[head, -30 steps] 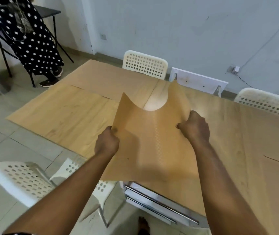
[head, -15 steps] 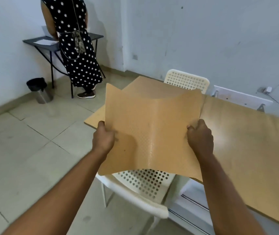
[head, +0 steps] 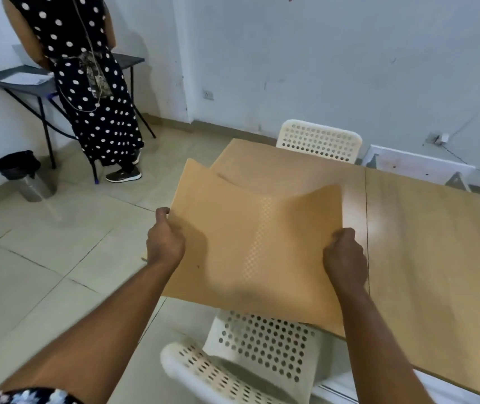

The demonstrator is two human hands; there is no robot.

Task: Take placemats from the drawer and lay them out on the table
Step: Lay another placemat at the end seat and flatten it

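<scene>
I hold a tan, flexible placemat (head: 250,243) with both hands, above the left end of the wooden table (head: 437,258). My left hand (head: 164,240) grips its left edge and my right hand (head: 345,258) grips its right edge. The mat sags in the middle and its far corners curl up. It hangs partly over the table's near left corner and partly over a white perforated chair (head: 250,354). The drawer is not in view.
A second white chair (head: 320,139) stands at the table's far side, with a white board (head: 416,164) leaning on the wall. A person in a polka-dot dress (head: 93,91) stands at a dark side table (head: 14,83) far left, near a black bin (head: 18,167).
The view has swung left along the table. The placemat has come lower and flatter, down toward the table's left end, still held by both hands.
</scene>
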